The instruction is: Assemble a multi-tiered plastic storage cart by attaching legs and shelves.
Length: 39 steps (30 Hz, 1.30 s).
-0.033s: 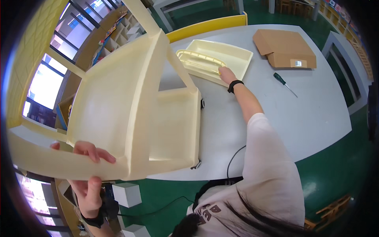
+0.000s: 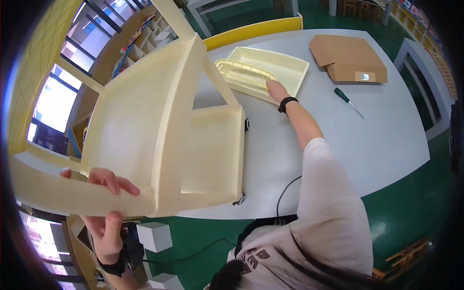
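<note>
cream plastic frame (image 2: 159, 130) gripped in left hand (image 2: 104, 212), right hand (image 2: 276, 90) flat on two stacked trays (image 2: 263, 72)

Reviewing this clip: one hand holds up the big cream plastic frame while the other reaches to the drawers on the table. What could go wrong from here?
1. The left hand alone grips the edge of the large cream frame, which looks tilted; it could slip or tip onto the table.
2. The right hand stretches far to the cream drawers, so balance and grip may suffer.
3. A black cable hangs over the table edge near the body and might snag.
</note>
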Motion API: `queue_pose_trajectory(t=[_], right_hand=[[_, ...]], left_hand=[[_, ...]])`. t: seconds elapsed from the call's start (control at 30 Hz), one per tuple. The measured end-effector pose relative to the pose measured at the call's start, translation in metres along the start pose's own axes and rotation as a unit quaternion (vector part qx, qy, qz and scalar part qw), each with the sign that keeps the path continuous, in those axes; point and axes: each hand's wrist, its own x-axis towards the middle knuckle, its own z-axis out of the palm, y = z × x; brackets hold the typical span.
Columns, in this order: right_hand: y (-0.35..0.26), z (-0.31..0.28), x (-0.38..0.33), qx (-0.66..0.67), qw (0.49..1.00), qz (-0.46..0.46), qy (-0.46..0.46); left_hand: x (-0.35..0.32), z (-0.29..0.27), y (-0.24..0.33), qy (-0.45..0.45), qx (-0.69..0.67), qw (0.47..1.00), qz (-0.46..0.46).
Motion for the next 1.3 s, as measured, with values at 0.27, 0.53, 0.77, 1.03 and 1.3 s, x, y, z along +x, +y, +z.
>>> queue_pose_trajectory(t=[0.27, 0.53, 0.77, 1.03, 1.3], right_hand=[[-0.015, -0.06, -0.014, -0.015, 0.991, -0.121, 0.049], [-0.035, -0.134, -0.111, 0.014, 0.986, -0.144, 0.081], [-0.052, -0.161, -0.227, 0.088, 0.995, -0.026, 0.029], [-0.041, -0.158, -0.324, 0.108, 0.993, 0.004, 0.044], [-0.04, -0.151, -0.365, 0.071, 0.997, -0.011, 0.013]], left_hand=[[0.01, 0.001, -0.012, -0.026, -0.062, 0.997, 0.025], [0.016, 0.007, -0.01, -0.028, -0.086, 0.995, 0.05], [0.015, 0.005, -0.015, -0.032, -0.076, 0.992, 0.091], [0.023, 0.004, -0.017, -0.058, -0.057, 0.993, 0.091], [0.024, 0.001, -0.015, -0.073, -0.068, 0.99, 0.098]])
